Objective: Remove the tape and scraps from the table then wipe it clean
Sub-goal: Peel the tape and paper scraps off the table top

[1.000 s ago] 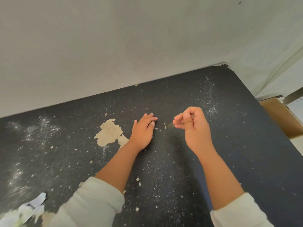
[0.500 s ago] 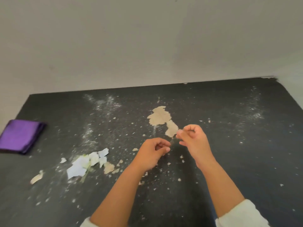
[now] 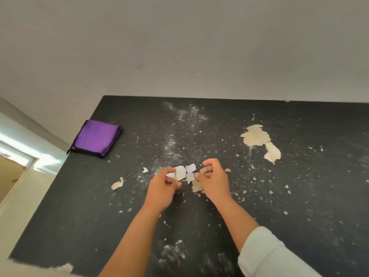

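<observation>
**Both hands close in on the scrap pile**

At the middle of the black table (image 3: 299, 196), the left hand (image 3: 162, 189) and right hand (image 3: 214, 182) come together from either side of a small pile of scraps (image 3: 184, 172), white and tan torn pieces lying flat on the surface. Both hands have curled fingers, thumb near fingertips. The left fingertips touch the pile's edge, but whether either hand actually pinches a piece, I cannot tell.

These bits look paper-thin, weightless and limp. They would likely tear or flutter away if snatched, so scooping from both sides or pinching several at an edge seems the better hold.

Outward from the pile, a lone tan scrap (image 3: 117, 184) lies to the left, and a large tan patch (image 3: 258, 139) sits to the far right, seemingly stuck down and probably needing to be peeled from a lifted corner. White dust and crumbs speckle the surface. A folded purple cloth (image 3: 96, 137) waits at the far left corner, soft and easy to grab for wiping.
</observation>
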